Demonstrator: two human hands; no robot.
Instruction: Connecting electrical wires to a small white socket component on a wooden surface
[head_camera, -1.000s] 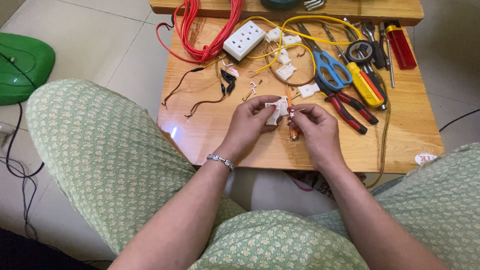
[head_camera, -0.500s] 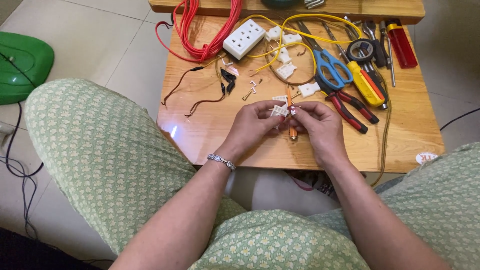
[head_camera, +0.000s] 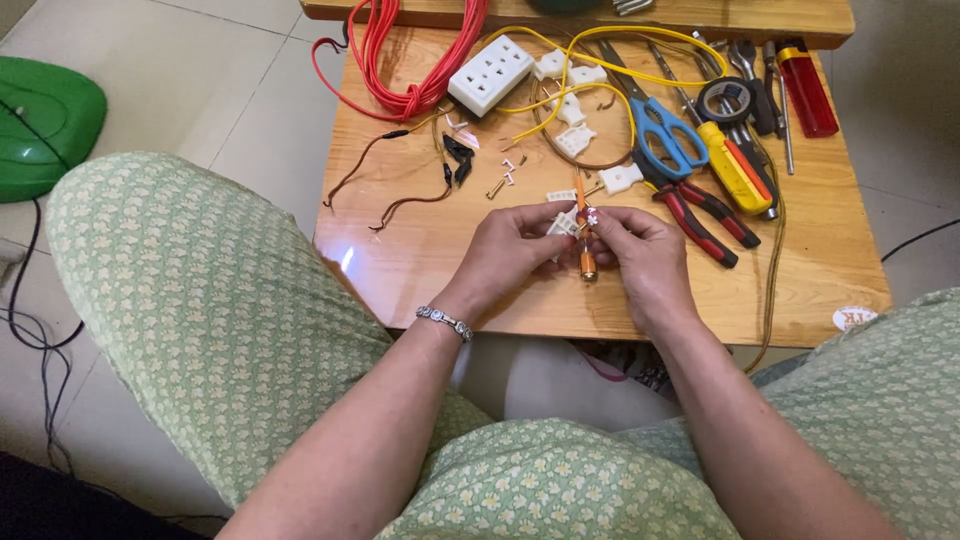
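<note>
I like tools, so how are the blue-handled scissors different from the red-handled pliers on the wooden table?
The blue-handled scissors have looped blue handles and long thin blades; the red-handled pliers have straight red-and-black grips. The scissors lie farther from the hands, near the yellow wire; the pliers lie closer, just beside the right hand. The scissors lie shut, while the pliers' grips are spread apart. Both lie flat on the wooden table, untouched.

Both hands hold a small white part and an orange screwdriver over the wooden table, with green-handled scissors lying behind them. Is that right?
Not quite: the scissors have blue handles, not green, as the head view shows. The rest holds: the left hand and right hand hold a small white part and an orange screwdriver over the wooden table.
</note>
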